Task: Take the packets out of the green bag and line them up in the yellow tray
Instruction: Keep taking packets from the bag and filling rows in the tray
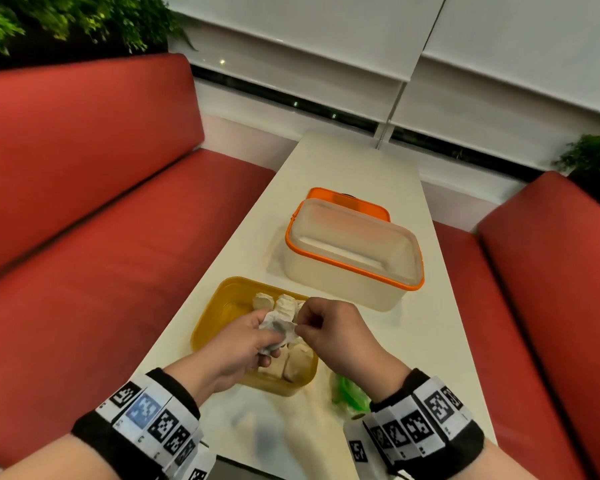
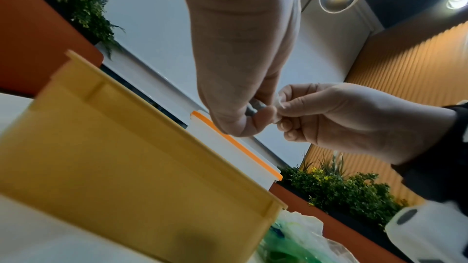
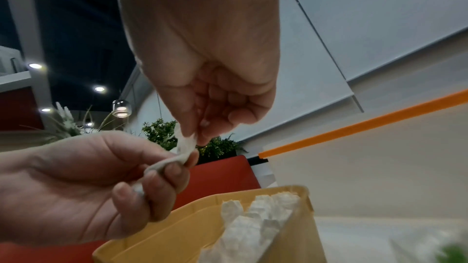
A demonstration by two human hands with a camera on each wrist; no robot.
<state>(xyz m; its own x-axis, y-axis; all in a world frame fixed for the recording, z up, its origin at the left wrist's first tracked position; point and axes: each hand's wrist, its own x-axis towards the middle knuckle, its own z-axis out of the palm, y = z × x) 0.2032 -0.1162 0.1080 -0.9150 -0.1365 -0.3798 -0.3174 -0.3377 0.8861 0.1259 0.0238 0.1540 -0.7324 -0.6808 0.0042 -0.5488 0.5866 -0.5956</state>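
Observation:
Both hands hover over the yellow tray (image 1: 208, 317) and share one crumpled white packet (image 1: 278, 327). My left hand (image 1: 257, 341) grips its body with curled fingers. My right hand (image 1: 305, 327) pinches its right end between thumb and fingertip. In the right wrist view the packet (image 3: 174, 159) stretches between the two hands. Several white packets (image 1: 278, 303) lie along the tray's right side, also seen as packets (image 3: 253, 221). The green bag (image 1: 350, 396) lies crumpled on the table, right of the tray's near corner, under my right wrist; in the left wrist view the bag (image 2: 286, 245) sits beside the tray (image 2: 126, 157).
A translucent box with an orange rim (image 1: 354, 258) stands just beyond the tray, its orange lid (image 1: 347, 202) behind it. The narrow white table (image 1: 395, 341) runs between two red benches (image 1: 101, 237). Plants stand at the far corners.

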